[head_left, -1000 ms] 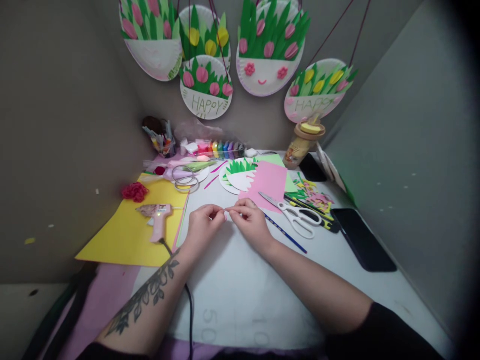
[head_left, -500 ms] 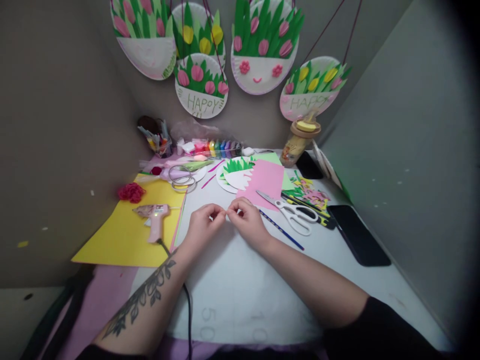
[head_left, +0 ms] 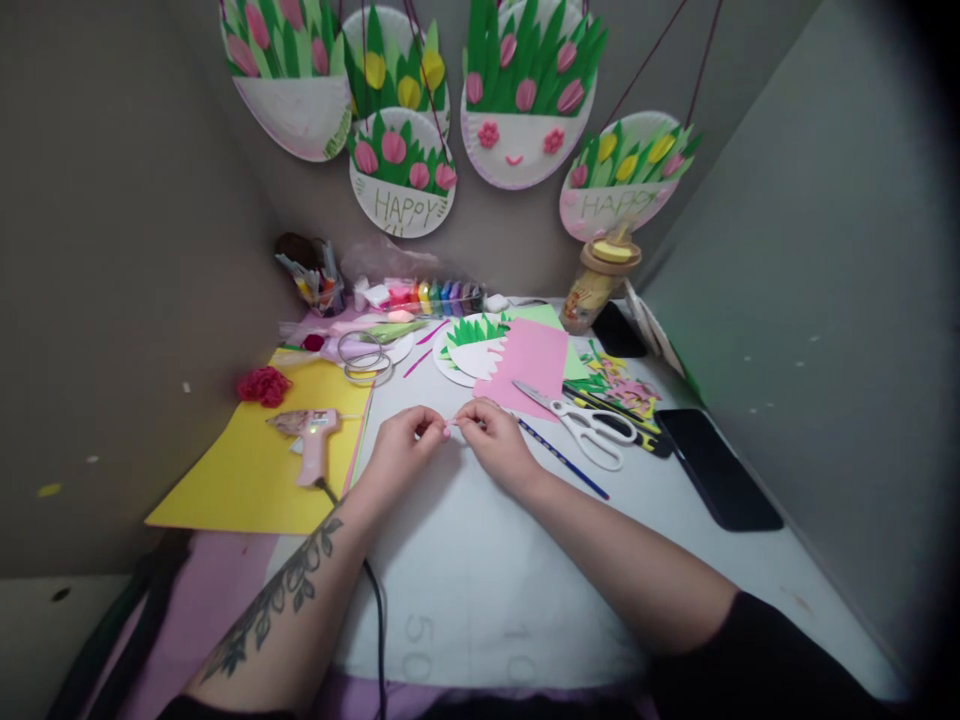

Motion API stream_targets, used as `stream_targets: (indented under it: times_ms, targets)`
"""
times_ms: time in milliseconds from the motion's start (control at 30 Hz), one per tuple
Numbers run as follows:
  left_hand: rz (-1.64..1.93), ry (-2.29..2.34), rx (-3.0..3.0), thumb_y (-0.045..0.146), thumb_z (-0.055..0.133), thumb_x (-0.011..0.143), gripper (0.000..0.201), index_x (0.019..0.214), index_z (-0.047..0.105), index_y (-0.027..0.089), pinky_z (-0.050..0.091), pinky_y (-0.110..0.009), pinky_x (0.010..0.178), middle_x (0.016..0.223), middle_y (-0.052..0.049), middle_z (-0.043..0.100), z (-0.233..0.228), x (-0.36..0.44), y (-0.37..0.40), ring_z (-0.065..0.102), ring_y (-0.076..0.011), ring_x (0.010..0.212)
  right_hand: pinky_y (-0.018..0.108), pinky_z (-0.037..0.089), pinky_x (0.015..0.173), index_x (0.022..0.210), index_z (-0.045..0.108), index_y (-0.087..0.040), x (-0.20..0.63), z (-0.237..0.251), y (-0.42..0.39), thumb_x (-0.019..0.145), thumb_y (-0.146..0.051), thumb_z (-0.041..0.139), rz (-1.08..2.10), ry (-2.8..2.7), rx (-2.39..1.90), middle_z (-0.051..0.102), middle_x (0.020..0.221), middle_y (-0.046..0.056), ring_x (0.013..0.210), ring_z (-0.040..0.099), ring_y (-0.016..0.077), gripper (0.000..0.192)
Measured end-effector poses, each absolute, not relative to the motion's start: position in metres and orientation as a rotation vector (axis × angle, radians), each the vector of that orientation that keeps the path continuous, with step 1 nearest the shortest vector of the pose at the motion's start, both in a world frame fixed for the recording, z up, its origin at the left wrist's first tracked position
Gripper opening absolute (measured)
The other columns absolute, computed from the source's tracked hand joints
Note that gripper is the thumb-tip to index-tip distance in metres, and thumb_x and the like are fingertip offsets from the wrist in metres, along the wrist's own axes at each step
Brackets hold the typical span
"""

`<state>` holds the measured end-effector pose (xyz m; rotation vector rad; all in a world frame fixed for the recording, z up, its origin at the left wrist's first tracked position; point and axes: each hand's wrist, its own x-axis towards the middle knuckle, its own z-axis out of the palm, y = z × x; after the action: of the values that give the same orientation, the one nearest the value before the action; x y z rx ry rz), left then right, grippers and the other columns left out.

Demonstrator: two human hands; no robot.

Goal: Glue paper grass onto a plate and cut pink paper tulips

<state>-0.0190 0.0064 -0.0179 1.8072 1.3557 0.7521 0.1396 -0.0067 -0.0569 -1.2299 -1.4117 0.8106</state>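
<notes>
White-handled scissors (head_left: 581, 424) and a pink glue gun (head_left: 311, 440) flank both hands; left hand (head_left: 401, 450) and right hand (head_left: 495, 440) fingers pinch a tiny pink piece (head_left: 448, 428) over the white surface (head_left: 480, 580).

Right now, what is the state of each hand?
Left hand: closed, pinching a small pink piece.
Right hand: closed, pinching the same piece.

Matt white paper covers the table (head_left: 480, 590), beside a smooth yellow sheet (head_left: 247, 480) of craft paper and a matt pink sheet (head_left: 529, 365). The glue gun (head_left: 311, 440) is glossy pink plastic; the scissors (head_left: 581, 425) pair bright metal blades with white plastic handles. A phone (head_left: 716, 470) lies glossy black. Wall-hung paper plates (head_left: 401, 205) carry matt green and pink paper cutouts.
</notes>
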Motion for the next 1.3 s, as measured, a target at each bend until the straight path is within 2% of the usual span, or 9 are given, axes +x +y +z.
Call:
stream_targets:
  times_ms: [167, 367, 633, 800, 900, 1100, 1300]
  targets:
    - [0.768, 1.382, 1.784, 0.033, 0.052, 0.079, 0.018, 0.073, 0.062, 0.019, 0.041, -0.024, 0.058, 0.068, 0.000, 0.064, -0.019, -0.021, 0.007, 0.056, -0.0145, 0.060, 0.030, 0.045, 0.069, 0.075, 0.063, -0.020, 0.141, -0.057, -0.006, 0.078, -0.022, 0.056, 0.836, -1.364, -1.251, 0.061, 0.082, 0.003, 0.080, 0.058, 0.0183, 0.009]
    - [0.725, 1.327, 1.760, 0.035, 0.054, 0.078, 0.022, 0.077, 0.066, 0.016, 0.042, -0.023, 0.059, 0.074, -0.002, 0.066, -0.018, -0.015, 0.004, 0.056, -0.0145, 0.064, 0.028, 0.042, 0.064, 0.064, 0.055, -0.020, 0.139, -0.052, -0.008, 0.077, -0.021, 0.057, 0.821, -1.414, -1.261, 0.056, 0.071, 0.000, 0.072, 0.054, 0.0164, 0.013]
    - [0.711, 1.300, 1.668, 0.035, 0.056, 0.076, 0.023, 0.076, 0.066, 0.015, 0.039, -0.022, 0.054, 0.066, 0.000, 0.062, -0.018, -0.017, 0.005, 0.052, -0.0128, 0.058, 0.030, 0.042, 0.069, 0.070, 0.056, -0.020, 0.139, -0.056, -0.007, 0.082, -0.019, 0.050, 0.813, -1.512, -1.242, 0.055, 0.075, 0.001, 0.075, 0.053, 0.0168, 0.013]
    - [0.721, 1.378, 1.638, 0.036, 0.055, 0.077, 0.022, 0.076, 0.065, 0.016, 0.041, -0.023, 0.055, 0.065, 0.000, 0.063, -0.020, -0.017, 0.005, 0.055, -0.0132, 0.057, 0.033, 0.047, 0.075, 0.087, 0.060, -0.021, 0.141, -0.057, -0.010, 0.080, -0.017, 0.056, 0.488, -1.568, -1.225, 0.055, 0.092, 0.005, 0.084, 0.056, 0.0190, 0.009]
    - [0.758, 1.396, 1.731, 0.033, 0.053, 0.079, 0.020, 0.075, 0.064, 0.016, 0.043, -0.023, 0.058, 0.067, 0.000, 0.065, -0.020, -0.016, 0.004, 0.057, -0.0137, 0.059, 0.035, 0.047, 0.080, 0.082, 0.061, -0.021, 0.141, -0.055, -0.014, 0.083, -0.016, 0.056, 0.308, -1.689, -1.182, 0.055, 0.086, 0.005, 0.088, 0.057, 0.0208, 0.007]
    - [0.798, 1.385, 2.017, 0.027, 0.052, 0.081, 0.017, 0.076, 0.066, 0.018, 0.044, -0.025, 0.068, 0.076, -0.001, 0.069, -0.027, -0.015, 0.004, 0.060, -0.0150, 0.070, 0.034, 0.048, 0.078, 0.082, 0.067, -0.019, 0.139, -0.056, -0.016, 0.084, -0.017, 0.059, 0.253, -1.724, -1.212, 0.058, 0.084, 0.006, 0.083, 0.058, 0.0206, 0.009]
    - [0.820, 1.321, 2.164, 0.022, 0.053, 0.082, 0.015, 0.081, 0.068, 0.018, 0.045, -0.025, 0.069, 0.081, -0.003, 0.071, -0.033, -0.016, 0.003, 0.062, -0.0151, 0.073, 0.034, 0.047, 0.078, 0.080, 0.067, -0.019, 0.140, -0.058, -0.015, 0.082, -0.015, 0.060, 0.240, -1.744, -1.253, 0.060, 0.083, 0.005, 0.083, 0.059, 0.0207, 0.008]
